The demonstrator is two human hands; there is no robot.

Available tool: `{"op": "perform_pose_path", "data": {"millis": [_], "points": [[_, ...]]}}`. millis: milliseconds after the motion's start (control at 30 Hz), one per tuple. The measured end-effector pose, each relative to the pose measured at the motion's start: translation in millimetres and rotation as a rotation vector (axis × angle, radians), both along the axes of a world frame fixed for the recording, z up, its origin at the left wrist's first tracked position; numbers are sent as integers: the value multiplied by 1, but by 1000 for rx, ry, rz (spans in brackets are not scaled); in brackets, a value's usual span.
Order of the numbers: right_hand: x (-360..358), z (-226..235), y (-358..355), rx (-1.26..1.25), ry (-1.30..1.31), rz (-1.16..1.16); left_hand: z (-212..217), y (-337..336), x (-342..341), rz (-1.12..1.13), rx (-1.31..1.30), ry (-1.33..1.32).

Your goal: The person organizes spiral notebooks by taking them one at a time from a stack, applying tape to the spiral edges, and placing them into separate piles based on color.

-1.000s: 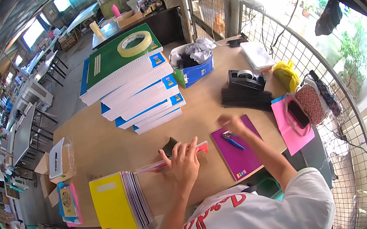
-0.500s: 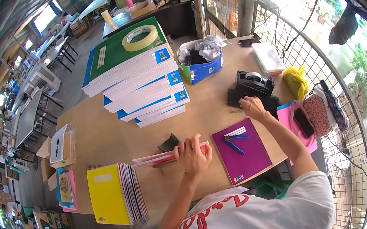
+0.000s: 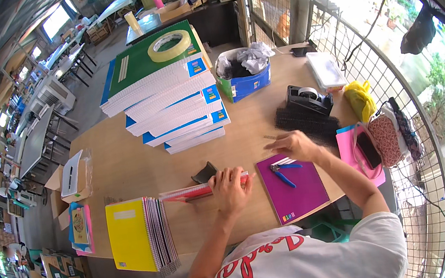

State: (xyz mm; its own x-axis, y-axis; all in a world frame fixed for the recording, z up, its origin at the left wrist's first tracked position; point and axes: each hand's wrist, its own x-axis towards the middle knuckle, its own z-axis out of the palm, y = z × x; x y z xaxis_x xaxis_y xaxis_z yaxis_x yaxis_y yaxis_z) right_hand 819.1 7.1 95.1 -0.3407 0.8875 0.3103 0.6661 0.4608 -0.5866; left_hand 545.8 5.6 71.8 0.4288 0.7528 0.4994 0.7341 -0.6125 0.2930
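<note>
My left hand [image 3: 230, 189] is closed over the end of a red-and-pink notebook [image 3: 193, 192] that stands on its edge on the table. My right hand [image 3: 296, 145] is pinched just above the purple notebook [image 3: 300, 199]; a thin dark spiral coil [image 3: 270, 137] sticks out to the left of its fingers. On the purple cover lie blue-handled pliers [image 3: 284, 176]. Beyond the right hand, a pile of black spiral coils [image 3: 304, 123] rests against a black tape dispenser [image 3: 309, 100]. A dark curved piece [image 3: 204, 173] sits just behind the red notebook.
A tall stack of notebooks [image 3: 174, 111] bears a tape roll [image 3: 169, 45]. Yellow spiral notebooks [image 3: 129, 239] stand at the left front. A blue box [image 3: 249, 84] holds crumpled paper. A yellow bag [image 3: 360, 101] and a phone [image 3: 368, 150] lie at right, beside the wire mesh.
My right hand has moved left from the coil pile toward the red notebook, with a coil at its fingers. My left hand stays on the notebook, its fingers slightly lower.
</note>
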Motion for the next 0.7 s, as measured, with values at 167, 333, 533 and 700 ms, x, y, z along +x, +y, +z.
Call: {"op": "perform_pose_path", "data": {"millis": [167, 333, 533, 700], "points": [[-44, 5, -12, -96, 239, -17, 4, 8, -13, -157, -13, -140], [-61, 1, -8, -3, 224, -18, -3, 9, -16, -146, -33, -137], [-68, 3, -10, -100, 375, 62, 8, 3, -15, -123, -76, -113], [-69, 9, -17, -123, 425, 186, 4, 1, -22, -146, -121, -88]]}}
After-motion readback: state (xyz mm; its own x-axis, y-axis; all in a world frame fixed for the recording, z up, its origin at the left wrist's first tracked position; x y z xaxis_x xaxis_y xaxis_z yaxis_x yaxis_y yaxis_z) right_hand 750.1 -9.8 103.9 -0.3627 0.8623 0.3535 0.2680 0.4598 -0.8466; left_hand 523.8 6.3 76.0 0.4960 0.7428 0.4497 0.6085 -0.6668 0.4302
